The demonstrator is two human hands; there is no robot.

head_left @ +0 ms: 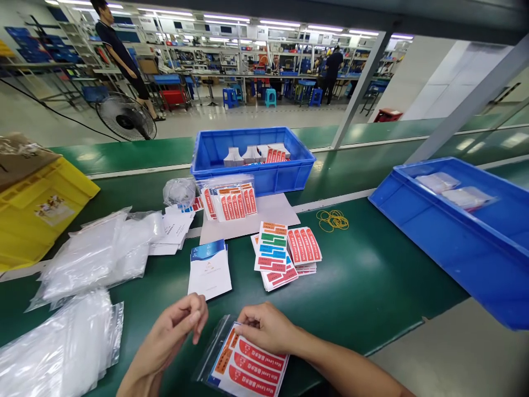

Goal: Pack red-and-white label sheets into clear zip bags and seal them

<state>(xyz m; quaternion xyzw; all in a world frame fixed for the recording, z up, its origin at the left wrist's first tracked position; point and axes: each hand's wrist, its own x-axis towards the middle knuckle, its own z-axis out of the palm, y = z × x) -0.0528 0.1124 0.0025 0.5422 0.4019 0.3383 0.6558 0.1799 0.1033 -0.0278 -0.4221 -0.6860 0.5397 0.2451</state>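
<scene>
Clear zip bag (243, 355) with red-striped sticker sheets (258, 370) inside sits right under the right hand (268, 331), thumb and fingers pinched together near its zip-end corner. Left hand (176, 328) is loosely half curled, just left of the bag and not touching it. Zip end faces the left hand; long axis seems to follow the red strips, dipping toward the right. Green tabletop (359, 286) all around, booklets (210, 273) beyond the left hand, blue bin (283, 177) farther back, then a big lit room with a fan (126, 117).
</scene>
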